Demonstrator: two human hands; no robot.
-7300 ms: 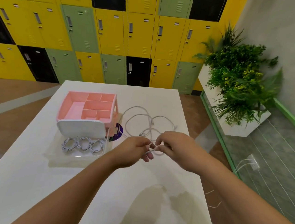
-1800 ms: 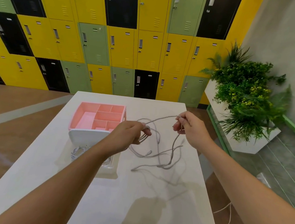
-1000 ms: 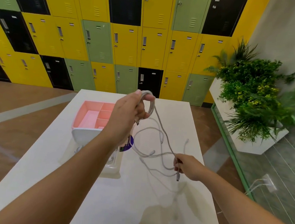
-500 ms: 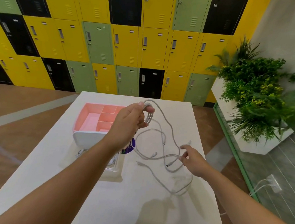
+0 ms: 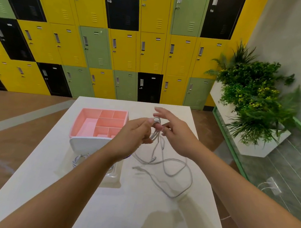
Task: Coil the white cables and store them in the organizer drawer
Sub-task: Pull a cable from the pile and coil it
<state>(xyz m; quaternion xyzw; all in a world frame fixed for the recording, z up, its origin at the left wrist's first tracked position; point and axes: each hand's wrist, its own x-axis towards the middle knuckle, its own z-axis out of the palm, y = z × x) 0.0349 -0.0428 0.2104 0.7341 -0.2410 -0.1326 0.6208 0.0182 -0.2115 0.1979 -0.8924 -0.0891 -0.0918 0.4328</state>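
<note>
both hands are up over the middle of the table (image 5: 101, 209). my left hand (image 5: 135, 134) is closed on a small bundle of cable (image 5: 170, 172) loops, thumb and fingers pinched at the top of the coil. my right hand (image 5: 175, 132) is just beside it with the fingers spread and loose, gripping nothing, the thumb close to the coil (whether it touches i cannot tell).

from the pinched loops the rest of the cable hangs down to the table and lies in slack curves below and to the right of my hands, the widest loop reaching toward the table's right edge. a couple of plug ends show among the strands.

left of my left hand stands the organizer (image 5: 99, 125), pink compartments on top, white front. its clear drawer (image 5: 113, 176) is pulled out toward me at the base, and my left forearm crosses over most of it. a coiled cable (image 5: 77, 160) shows in the drawer's left part; the rest is hidden by the arm.

beyond the table a wall of yellow, green and black lockers (image 5: 115, 47), and on the right a white planter (image 5: 256, 97) full of green plants.
</note>
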